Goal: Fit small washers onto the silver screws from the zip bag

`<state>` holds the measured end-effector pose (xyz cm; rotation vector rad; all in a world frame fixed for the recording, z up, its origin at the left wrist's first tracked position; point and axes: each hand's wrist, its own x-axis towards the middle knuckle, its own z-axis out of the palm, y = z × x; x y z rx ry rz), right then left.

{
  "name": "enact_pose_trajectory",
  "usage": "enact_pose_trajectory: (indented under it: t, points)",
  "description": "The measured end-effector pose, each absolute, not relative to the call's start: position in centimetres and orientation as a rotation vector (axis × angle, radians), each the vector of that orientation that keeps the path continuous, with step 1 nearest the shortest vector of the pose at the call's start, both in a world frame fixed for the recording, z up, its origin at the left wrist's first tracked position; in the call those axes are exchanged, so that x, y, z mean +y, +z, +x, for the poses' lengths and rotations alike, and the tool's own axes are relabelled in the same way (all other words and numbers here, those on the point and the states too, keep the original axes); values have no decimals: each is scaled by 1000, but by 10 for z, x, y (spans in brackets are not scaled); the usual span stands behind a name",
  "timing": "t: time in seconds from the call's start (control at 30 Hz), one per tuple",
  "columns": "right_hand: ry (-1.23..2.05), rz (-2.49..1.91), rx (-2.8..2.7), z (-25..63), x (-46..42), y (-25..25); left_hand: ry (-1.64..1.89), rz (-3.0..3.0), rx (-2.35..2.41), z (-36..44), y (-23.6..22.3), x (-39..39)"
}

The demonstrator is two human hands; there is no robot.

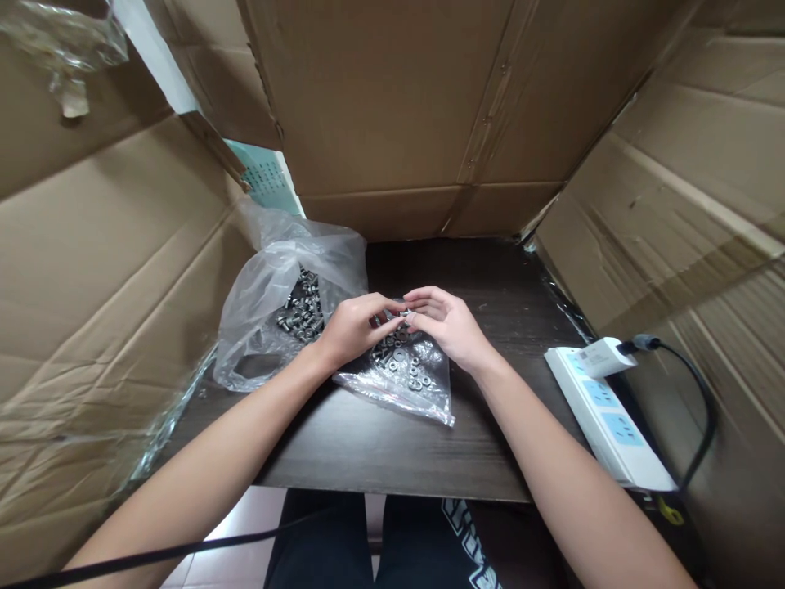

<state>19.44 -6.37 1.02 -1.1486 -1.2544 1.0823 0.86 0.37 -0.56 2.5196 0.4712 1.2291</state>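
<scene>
My left hand point(356, 329) and my right hand point(452, 329) meet fingertip to fingertip over the dark table. Between their pinched fingers is a small silvery metal fastener point(405, 312); it is too small to tell whether it is a bolt, a nut or both joined. Just below the hands lies a clear zip bag point(405, 401), with loose nuts and washers point(398, 357) on or in it. To the left of my left hand, a larger translucent plastic bag point(257, 286) lies open around a pile of bolts point(305, 315).
A white power strip point(619, 438) with a plugged-in white adapter point(598, 357) and black cable point(705, 401) lies on the right. Cardboard walls point(392, 98) enclose the table point(478, 450) at the back and both sides. A greenish paper point(266, 176) shows at the back left.
</scene>
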Motion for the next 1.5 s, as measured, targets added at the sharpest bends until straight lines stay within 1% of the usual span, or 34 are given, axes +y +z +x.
enact_pose_trajectory:
  t: [0.17,0.33,0.5,0.67,0.83,0.97,1.03,1.23,1.5]
  points:
    - [913,-1336,-1286,193,-64,9,1252,2512,483,9,-3,2]
    - [1024,-1160,-1309,192,-65,12,1288,2519,482,8,-5,3]
    - [945,-1309,-1296,192,-65,11,1300,2543,465,9,-6,3]
    - [1061,-1167,-1336,193,-67,15,1300,2531,475,8,-6,3]
    - [890,-1351,-1335,194,-68,16,1306,2537,469,9,-5,2]
    - [1071,-1126,-1292,194,-67,17,1291,2524,487,8,-7,4]
    - [1110,-1093,-1309,195,-67,17,1283,2524,479,8,-7,4]
    - [1052,-1167,-1263,193,-64,13,1195,2522,505,9,-5,2]
    - [964,-1278,-1255,191,-64,11,1209,2493,511,10,-5,0]
